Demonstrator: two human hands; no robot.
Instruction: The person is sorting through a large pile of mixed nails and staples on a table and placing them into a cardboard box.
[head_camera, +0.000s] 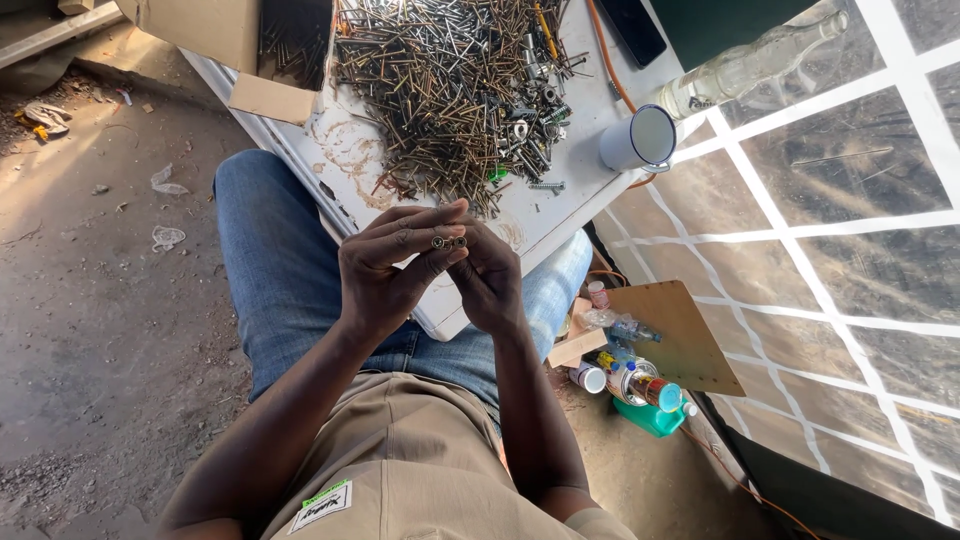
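— Where are the screws in hand, measured from the heap of screws (455, 85)?

— Just on the near side of it, toward the person's lap, over the near edge of the white board (580, 175) that carries the heap. Two or three small screws (449, 241) are bunched there, their round heads facing up toward the camera.

— So their long axis?

— It seems to run away from the camera, down between the fingertips; the shanks are hidden, so I can't be sure of more than that.

— Which hand has them?

— Both meet on them. The left hand (385, 270) comes in from the left, its fingers drawn narrow, with fingertips pinched on the heads' left side. The right hand (490, 280) is curled in close from the right, its fingertips against the same bunch. I'd judge the left has the firmer grip, but the contact itself is too small to tell.

— What else lies about the heap?

— A white enamel mug (640, 137) to its right on the board, and a clear glass bottle (750, 62) lying on its side farther right. A cardboard box (235, 40) stands to the heap's left, holding more long fasteners. The hands are well apart from all three.
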